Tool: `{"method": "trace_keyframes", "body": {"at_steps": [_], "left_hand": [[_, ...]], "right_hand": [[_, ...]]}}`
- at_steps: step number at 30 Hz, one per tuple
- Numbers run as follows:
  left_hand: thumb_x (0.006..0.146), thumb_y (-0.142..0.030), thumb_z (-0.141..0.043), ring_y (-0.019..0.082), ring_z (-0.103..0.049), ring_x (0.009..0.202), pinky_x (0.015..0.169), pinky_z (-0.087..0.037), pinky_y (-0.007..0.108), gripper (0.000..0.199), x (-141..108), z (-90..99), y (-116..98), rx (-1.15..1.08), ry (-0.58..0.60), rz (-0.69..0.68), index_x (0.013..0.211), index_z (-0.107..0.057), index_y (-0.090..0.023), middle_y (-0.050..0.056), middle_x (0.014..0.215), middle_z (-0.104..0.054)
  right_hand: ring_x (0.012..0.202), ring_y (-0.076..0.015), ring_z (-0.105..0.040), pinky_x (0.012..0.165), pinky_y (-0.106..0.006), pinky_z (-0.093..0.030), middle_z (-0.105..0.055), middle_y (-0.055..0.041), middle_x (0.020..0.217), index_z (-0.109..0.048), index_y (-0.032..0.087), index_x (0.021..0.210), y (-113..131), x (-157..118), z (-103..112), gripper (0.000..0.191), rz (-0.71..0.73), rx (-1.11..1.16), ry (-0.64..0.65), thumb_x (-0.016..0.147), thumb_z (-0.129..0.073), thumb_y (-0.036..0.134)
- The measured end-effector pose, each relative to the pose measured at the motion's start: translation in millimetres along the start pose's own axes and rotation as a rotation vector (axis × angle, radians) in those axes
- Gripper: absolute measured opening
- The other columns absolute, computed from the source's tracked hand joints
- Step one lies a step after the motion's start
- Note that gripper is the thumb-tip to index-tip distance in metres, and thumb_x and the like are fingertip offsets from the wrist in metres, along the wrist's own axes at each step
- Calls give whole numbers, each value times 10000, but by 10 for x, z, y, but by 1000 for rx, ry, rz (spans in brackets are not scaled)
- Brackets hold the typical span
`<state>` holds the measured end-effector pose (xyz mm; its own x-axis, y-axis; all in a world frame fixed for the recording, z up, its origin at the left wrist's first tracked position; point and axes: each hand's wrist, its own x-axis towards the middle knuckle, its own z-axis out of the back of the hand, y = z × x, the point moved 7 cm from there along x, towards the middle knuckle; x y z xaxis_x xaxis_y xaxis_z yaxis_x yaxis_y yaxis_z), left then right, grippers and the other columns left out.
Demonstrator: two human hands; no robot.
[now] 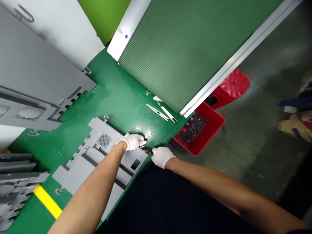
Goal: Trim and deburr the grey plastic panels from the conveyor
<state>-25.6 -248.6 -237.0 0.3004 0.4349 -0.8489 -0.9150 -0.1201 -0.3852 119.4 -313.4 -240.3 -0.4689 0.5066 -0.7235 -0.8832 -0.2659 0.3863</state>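
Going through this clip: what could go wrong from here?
The small red-and-black tool between the gloved left hand and right hand sits at the edge of the green workbench, so it might slip and fall. The two white-handled knives lie close to the hands, which could mean a cut if either hand moves across them.

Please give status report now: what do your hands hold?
Left glove at gray panel edge. Right glove gripping small red-black tool. Red crate beyond right hand, not blocking.
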Motion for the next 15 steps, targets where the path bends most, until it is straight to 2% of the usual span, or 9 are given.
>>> {"method": "trace_keyframes", "body": {"at_steps": [4,8,11,15], "left_hand": [[895,-560,-493,185,-575,763,820,-407,319,397,25,-16,12,-1,33,-26,758,-644,-219,11,808,-689],[871,-536,-549,163,-508,663,722,-412,288,386,-3,8,-13,-15,41,-63,691,-613,-201,2,684,-620],[867,-484,-579,152,-489,641,689,-416,274,353,-92,74,-87,-45,44,-101,677,-615,-189,-3,653,-599],[838,-451,-652,153,-560,702,704,-450,250,298,-218,181,-173,-127,24,-158,719,-660,-178,4,722,-668]], "right_hand": [[916,-352,-710,764,-443,-532,-725,-210,975,-684,122,1059,12,-2,34,292,10,-26,10,870,-511,262],[945,-354,-706,786,-444,-532,-727,-215,998,-721,137,1007,14,25,96,260,10,-35,33,811,-582,239],[922,-331,-715,757,-408,-537,-739,-179,1003,-725,174,995,-5,25,125,251,-10,-9,42,794,-598,256],[939,-293,-716,750,-367,-532,-735,-131,1075,-679,216,1078,-10,-13,88,299,-39,51,23,812,-560,280]]}}
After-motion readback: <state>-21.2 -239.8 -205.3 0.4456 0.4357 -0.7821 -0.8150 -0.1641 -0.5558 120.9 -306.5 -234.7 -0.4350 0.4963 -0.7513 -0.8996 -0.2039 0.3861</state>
